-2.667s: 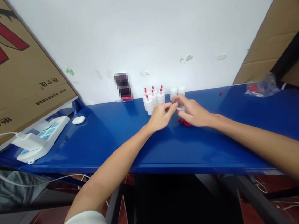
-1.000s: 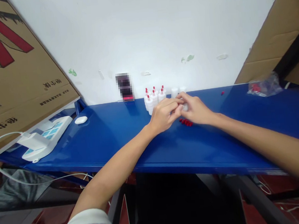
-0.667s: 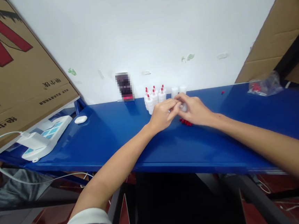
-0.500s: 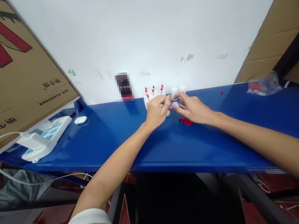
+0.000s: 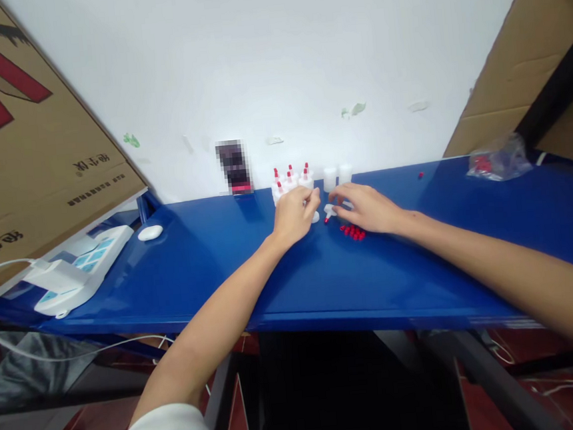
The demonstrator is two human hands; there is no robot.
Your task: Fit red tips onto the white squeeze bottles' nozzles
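My right hand [image 5: 366,207] has its fingertips on a white nozzle cap [image 5: 330,209], whose red tip points down toward the table. My left hand [image 5: 294,214] is closed, thumb against the fingers, just in front of several small white bottles [image 5: 306,176] with red-tipped nozzles. What it pinches, if anything, is hidden. A white round piece [image 5: 315,217] shows at the table under its right side. Between my forearms, below the right hand, lies a cluster of small red tips [image 5: 354,233]. Behind the hands stand two white bottles without nozzles [image 5: 345,174].
A blue table [image 5: 273,290] runs along a white wall. At the left are a power strip [image 5: 95,265] with a plugged charger and a white oval case [image 5: 150,233]. A blurred-out phone [image 5: 235,167] leans on the wall. To the right lie a clear plastic bag [image 5: 499,159] and a stray red tip [image 5: 421,175].
My hands have moved apart slightly. The nozzle cap at my right fingertips now shows with its red tip pointing down. The whole view has shifted a little.
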